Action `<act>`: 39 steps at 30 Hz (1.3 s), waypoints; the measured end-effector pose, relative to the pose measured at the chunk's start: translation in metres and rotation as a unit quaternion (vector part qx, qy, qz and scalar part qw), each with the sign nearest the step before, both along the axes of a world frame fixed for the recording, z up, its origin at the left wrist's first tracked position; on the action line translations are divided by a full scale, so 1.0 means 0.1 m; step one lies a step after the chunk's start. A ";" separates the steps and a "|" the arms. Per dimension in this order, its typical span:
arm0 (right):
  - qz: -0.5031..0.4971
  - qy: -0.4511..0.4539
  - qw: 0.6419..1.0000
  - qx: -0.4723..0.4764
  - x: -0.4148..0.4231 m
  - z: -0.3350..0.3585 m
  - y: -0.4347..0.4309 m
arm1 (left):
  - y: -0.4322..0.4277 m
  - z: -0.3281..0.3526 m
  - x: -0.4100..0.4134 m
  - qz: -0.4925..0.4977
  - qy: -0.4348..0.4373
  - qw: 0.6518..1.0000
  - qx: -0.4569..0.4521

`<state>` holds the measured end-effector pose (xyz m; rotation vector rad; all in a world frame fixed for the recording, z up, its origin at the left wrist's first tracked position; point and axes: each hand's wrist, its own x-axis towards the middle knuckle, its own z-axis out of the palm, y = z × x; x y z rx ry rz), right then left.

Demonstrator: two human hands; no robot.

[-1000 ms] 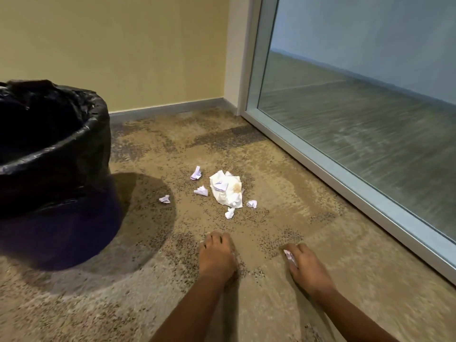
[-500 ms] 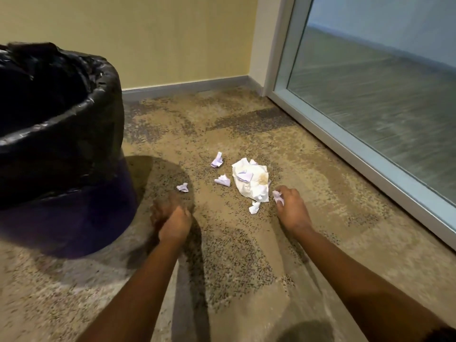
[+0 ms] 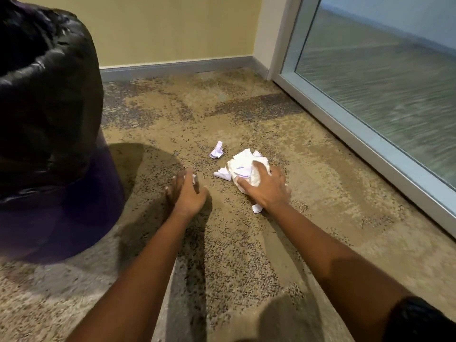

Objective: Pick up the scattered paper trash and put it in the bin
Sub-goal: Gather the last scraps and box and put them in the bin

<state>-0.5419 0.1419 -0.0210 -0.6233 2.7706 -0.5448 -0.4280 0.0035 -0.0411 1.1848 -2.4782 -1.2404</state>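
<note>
Carpet floor point(image 3: 246, 243): right hand point(image 3: 267, 187) — grip spread over large crumpled paper wad point(image 3: 243, 166), pressing it. Left hand point(image 3: 186, 193) — grip cupping small scrap point(image 3: 193, 177). Loose scraps point(image 3: 217, 150) nearby. Black-lined bin point(image 3: 49, 119) left.

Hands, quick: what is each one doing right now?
Left hand: fingers closing on a small paper scrap on the carpet.
Right hand: closed on the big crumpled paper wad.
</note>
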 end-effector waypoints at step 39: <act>0.171 0.056 0.941 -0.288 1.20 1.10 0.15 | 0.67 1.31 0.11 0.107 0.358 0.761 0.530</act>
